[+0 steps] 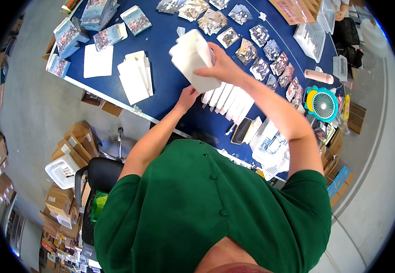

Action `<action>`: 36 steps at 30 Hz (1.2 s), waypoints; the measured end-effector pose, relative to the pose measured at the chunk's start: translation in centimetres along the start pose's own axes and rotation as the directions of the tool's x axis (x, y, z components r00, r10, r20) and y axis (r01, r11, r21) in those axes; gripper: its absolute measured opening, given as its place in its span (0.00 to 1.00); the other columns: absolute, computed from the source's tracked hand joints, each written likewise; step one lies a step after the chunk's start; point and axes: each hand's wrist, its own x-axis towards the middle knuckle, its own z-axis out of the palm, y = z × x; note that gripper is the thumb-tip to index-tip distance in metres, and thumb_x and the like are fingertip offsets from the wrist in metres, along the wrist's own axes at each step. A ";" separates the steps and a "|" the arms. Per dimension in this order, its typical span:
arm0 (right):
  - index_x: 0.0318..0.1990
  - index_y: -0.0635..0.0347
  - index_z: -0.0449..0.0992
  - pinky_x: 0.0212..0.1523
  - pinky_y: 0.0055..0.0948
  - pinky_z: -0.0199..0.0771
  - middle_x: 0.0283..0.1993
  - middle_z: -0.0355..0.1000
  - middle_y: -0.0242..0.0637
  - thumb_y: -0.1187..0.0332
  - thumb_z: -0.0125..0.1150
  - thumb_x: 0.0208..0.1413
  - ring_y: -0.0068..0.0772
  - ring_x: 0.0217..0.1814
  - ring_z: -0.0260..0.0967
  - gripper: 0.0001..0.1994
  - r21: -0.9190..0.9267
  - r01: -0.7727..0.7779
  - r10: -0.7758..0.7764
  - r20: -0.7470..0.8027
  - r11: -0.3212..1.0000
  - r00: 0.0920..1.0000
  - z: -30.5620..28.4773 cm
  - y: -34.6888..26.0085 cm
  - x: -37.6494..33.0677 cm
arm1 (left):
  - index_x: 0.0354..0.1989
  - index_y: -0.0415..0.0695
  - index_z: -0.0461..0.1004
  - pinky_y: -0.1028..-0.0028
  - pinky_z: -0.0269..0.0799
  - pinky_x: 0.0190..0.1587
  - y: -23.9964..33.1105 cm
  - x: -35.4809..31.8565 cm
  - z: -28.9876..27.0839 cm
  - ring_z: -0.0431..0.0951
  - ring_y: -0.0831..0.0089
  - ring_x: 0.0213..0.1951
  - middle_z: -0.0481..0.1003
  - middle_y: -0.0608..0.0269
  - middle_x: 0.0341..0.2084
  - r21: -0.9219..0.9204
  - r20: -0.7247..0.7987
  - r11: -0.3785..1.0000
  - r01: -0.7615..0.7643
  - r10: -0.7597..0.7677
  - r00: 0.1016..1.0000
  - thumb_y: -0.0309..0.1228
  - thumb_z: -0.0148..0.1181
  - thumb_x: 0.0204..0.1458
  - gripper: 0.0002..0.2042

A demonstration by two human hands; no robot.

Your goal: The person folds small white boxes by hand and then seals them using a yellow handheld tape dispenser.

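- My right hand (222, 68) has its fingers closed around a white box (194, 58), raised above the blue table (165, 41)
- My left hand (187, 98) touches the box's lower edge; finger state unclear
- White cards (228, 99) fanned just beneath

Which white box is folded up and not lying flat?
The white box held up in the right hand is the folded one. The other white boxes lie flat on the blue table.
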 end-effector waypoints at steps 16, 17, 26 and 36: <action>0.65 0.63 0.53 0.55 0.36 0.71 0.54 0.67 0.44 0.62 0.75 0.47 0.36 0.56 0.69 0.42 0.802 0.248 0.387 -0.501 0.544 0.774 9.5 9.7 -1.6 | 0.69 0.46 0.55 0.59 0.53 0.69 7.5 -2.8 0.8 0.61 0.64 0.67 0.62 0.58 0.65 -0.739 0.073 0.656 0.152 -0.146 0.987 0.65 0.34 0.60 0.39; 0.65 0.63 0.53 0.56 0.36 0.71 0.54 0.67 0.45 0.61 0.75 0.47 0.36 0.56 0.68 0.43 0.796 0.251 0.391 -0.511 0.550 0.765 9.6 9.7 -1.6 | 0.69 0.46 0.55 0.60 0.53 0.69 7.8 -2.8 1.0 0.60 0.64 0.67 0.62 0.58 0.65 -0.732 0.042 0.671 0.115 -0.124 0.991 0.65 0.36 0.60 0.39; 0.68 0.66 0.53 0.66 0.36 0.58 0.63 0.63 0.46 0.46 0.64 0.56 0.37 0.65 0.61 0.42 0.803 0.214 0.401 -0.485 0.557 0.777 8.9 9.1 -3.1 | 0.66 0.39 0.57 0.63 0.61 0.66 11.4 -0.4 -2.8 0.67 0.63 0.62 0.66 0.54 0.61 -0.507 0.008 0.862 0.025 -0.025 1.000 0.32 0.61 0.52 0.33; 0.69 0.71 0.54 0.68 0.34 0.55 0.68 0.59 0.50 0.30 0.41 0.60 0.40 0.70 0.57 0.48 0.960 0.138 0.464 -0.241 0.244 0.852 6.9 11.8 -4.4 | 0.71 0.43 0.47 0.68 0.49 0.69 24.9 4.2 -4.7 0.57 0.63 0.67 0.58 0.54 0.63 0.714 0.356 0.686 0.138 -0.525 0.773 0.26 0.59 0.30 0.50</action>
